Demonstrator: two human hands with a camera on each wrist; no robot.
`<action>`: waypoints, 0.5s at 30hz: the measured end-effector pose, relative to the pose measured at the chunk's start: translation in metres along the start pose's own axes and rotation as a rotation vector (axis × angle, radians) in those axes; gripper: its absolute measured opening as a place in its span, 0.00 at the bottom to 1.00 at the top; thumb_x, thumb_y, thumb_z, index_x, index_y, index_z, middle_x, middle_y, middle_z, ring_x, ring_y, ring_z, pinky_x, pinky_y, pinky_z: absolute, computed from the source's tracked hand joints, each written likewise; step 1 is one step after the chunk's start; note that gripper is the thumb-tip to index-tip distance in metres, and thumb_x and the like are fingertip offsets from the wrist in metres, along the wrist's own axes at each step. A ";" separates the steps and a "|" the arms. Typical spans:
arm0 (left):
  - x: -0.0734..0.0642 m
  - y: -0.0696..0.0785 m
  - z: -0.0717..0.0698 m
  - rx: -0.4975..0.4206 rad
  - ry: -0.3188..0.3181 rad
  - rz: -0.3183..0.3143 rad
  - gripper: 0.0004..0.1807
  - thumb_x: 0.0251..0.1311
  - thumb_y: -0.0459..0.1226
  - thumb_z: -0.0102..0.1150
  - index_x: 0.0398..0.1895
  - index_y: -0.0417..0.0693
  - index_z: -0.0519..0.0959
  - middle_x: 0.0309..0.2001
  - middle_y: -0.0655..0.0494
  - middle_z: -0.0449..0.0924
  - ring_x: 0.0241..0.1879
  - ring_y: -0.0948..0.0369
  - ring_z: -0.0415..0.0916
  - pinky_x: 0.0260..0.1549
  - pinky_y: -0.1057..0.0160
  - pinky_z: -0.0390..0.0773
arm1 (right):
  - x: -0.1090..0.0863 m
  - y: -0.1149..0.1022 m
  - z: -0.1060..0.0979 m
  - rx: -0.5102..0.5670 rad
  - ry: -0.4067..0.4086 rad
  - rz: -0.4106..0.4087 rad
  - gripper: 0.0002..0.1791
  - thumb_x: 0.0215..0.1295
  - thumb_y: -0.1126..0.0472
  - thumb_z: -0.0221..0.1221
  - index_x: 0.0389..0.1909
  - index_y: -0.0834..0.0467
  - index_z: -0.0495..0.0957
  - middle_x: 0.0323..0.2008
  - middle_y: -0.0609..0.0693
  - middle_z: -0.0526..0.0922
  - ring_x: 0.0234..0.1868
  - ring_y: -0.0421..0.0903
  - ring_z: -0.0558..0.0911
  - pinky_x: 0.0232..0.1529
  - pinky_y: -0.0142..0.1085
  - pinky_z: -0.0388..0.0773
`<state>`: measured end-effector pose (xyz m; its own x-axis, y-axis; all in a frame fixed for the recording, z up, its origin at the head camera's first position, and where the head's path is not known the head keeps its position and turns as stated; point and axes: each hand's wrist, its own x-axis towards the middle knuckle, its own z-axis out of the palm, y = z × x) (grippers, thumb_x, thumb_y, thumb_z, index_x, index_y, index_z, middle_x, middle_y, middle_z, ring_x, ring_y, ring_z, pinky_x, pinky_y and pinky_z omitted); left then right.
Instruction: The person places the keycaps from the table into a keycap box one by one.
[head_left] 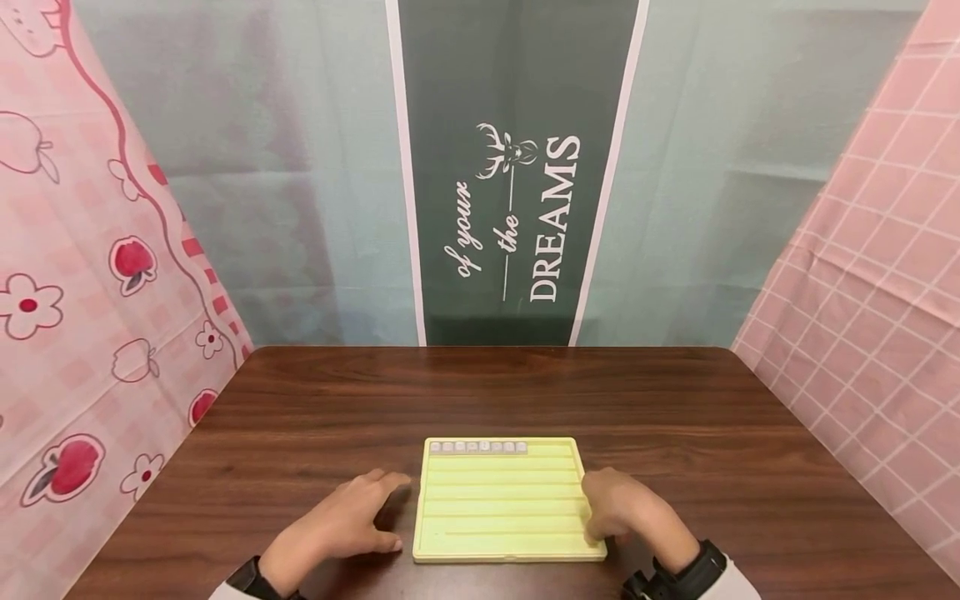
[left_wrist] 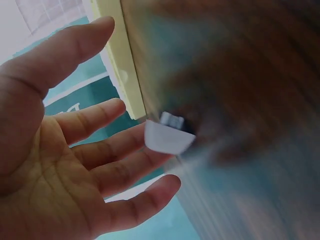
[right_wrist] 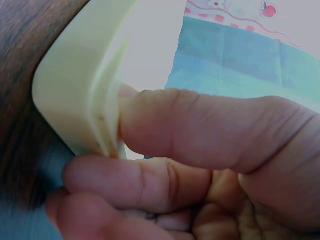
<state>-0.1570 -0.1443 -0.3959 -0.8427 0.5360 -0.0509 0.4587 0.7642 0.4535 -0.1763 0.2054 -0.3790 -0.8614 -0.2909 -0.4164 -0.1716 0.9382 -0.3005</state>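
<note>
A pale yellow keycap tray (head_left: 510, 521) with ridged rows lies on the brown table. Several light keycaps (head_left: 478, 447) stand side by side along its far row, from the left end. My right hand (head_left: 626, 504) pinches the tray's near right corner; in the right wrist view the thumb (right_wrist: 185, 125) is on the inner side of the rim and curled fingers are outside it. Left of the tray, my left hand (head_left: 348, 517) has its fingers spread, apart from the tray. In the left wrist view a white keycap (left_wrist: 169, 137), stem showing, overlaps those fingertips.
The dark wood table (head_left: 487, 387) runs back to a green and grey curtain (head_left: 517, 83) with white lettering. Pink patterned cloth (head_left: 90, 292) hangs at the left side and pink checked cloth (head_left: 870, 275) at the right. Each wrist wears a black band (head_left: 678, 575).
</note>
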 end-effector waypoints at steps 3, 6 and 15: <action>-0.002 -0.002 0.000 -0.005 0.000 -0.013 0.38 0.38 0.45 0.70 0.54 0.39 0.70 0.51 0.40 0.71 0.46 0.47 0.71 0.39 0.46 0.78 | 0.000 0.000 0.000 -0.007 -0.003 0.005 0.12 0.35 0.69 0.63 0.19 0.59 0.68 0.12 0.51 0.71 0.06 0.40 0.69 0.09 0.27 0.62; -0.004 -0.003 -0.001 -0.004 0.002 -0.022 0.37 0.37 0.44 0.71 0.53 0.39 0.71 0.48 0.41 0.71 0.44 0.48 0.71 0.38 0.47 0.78 | 0.001 0.001 0.000 -0.006 -0.004 0.008 0.12 0.36 0.69 0.63 0.20 0.59 0.68 0.12 0.51 0.72 0.06 0.41 0.70 0.09 0.27 0.62; -0.009 -0.008 -0.002 -0.017 -0.022 -0.067 0.30 0.35 0.41 0.72 0.46 0.40 0.75 0.36 0.49 0.66 0.30 0.57 0.64 0.26 0.55 0.74 | 0.001 0.001 0.000 -0.011 -0.002 0.004 0.12 0.35 0.69 0.63 0.19 0.59 0.68 0.11 0.50 0.71 0.06 0.39 0.68 0.08 0.27 0.60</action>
<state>-0.1537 -0.1561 -0.3971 -0.8650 0.4915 -0.1009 0.3962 0.7924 0.4638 -0.1773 0.2057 -0.3802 -0.8610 -0.2876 -0.4194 -0.1736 0.9414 -0.2891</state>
